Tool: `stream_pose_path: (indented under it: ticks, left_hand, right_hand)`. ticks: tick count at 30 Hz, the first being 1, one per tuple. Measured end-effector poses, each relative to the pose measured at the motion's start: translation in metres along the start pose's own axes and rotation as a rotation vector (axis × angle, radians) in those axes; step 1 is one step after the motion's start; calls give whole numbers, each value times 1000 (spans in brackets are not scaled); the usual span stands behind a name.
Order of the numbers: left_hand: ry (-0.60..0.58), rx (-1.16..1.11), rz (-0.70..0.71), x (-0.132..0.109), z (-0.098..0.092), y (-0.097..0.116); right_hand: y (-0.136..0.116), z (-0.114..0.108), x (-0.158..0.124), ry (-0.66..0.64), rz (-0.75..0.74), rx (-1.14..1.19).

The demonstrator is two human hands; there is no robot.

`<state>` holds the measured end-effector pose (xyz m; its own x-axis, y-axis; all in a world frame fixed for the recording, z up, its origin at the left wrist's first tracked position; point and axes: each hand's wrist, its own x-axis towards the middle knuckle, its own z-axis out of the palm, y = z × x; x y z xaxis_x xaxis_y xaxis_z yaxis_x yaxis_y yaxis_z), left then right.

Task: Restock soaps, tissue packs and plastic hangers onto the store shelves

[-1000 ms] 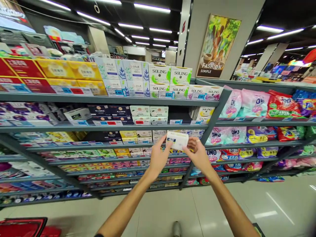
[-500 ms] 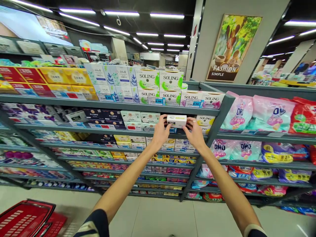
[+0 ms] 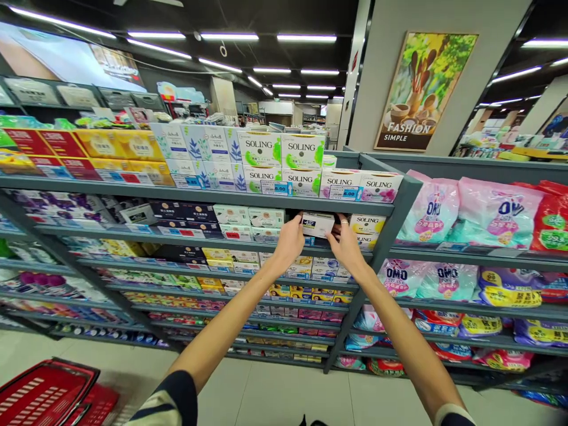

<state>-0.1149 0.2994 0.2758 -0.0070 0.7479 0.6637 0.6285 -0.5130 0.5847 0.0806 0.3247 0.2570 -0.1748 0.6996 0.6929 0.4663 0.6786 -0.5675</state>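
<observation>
A small white box (image 3: 318,225) is gripped at its ends between the left hand (image 3: 291,239) and the right hand (image 3: 344,241), at the mouth of a dark gap in the second row of the rack; how far in it reaches cannot be told. Pale green boxes (image 3: 231,215) stand to the left of the gap and yellow-and-white boxes (image 3: 367,223) to the right. For good control, the box is best held level and square to the opening, with equal, light pressure from both hands so that the carton is not crushed. Its top should be held clear of the upper shelf edge (image 3: 199,195), which lies close above. Knuckles are best tucked in, since neighbouring stacks could be nudged, and the blue price tag (image 3: 309,241) should not be brushed loose.
</observation>
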Motion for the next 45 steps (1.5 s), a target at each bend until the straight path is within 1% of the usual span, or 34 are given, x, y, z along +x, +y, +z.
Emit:
stream_pose_path:
  ticks: [6,11,18,21,23,26,28,32,37,42,45]
  left_hand:
    - [-90,16,-22,-4,-2,-2]
    - [-145,-40,-54,-6,-6,-6]
    - [-176,-14,-30,-6,-5,-9]
    - [-149,-32,-62,-5,-7,-8]
    - [-153,-26,-73,-4,-9,-8]
    - [-218,31,-13,-4,-11,-11]
    - [-242,79,38,-3,-10,-14]
    - [-238,204,81,3,-9,-16]
    - [-242,357,172,3,-11,-11]
    - [-202,354,241,0,-10,-15]
    - [-229,445,297,-1,-14,-19]
  right_hand:
    - [-2,0,-3,-52,-34,-132]
    - [-9,0,-4,-67,-19,-187]
    - [-13,1,-4,-78,-14,-220]
    - [-13,2,-4,-72,-23,-237]
    - [-11,2,-4,-76,-30,-241]
    - [-9,2,-3,-99,-30,-252]
    - [-9,1,-2,-120,-12,-303]
    - [-18,-2,-1,-165,9,-410]
    - [-29,-3,-2,-174,7,-370]
    - [-24,1,-1,-214,-17,-352]
    - [-21,3,0,-230,-26,-341]
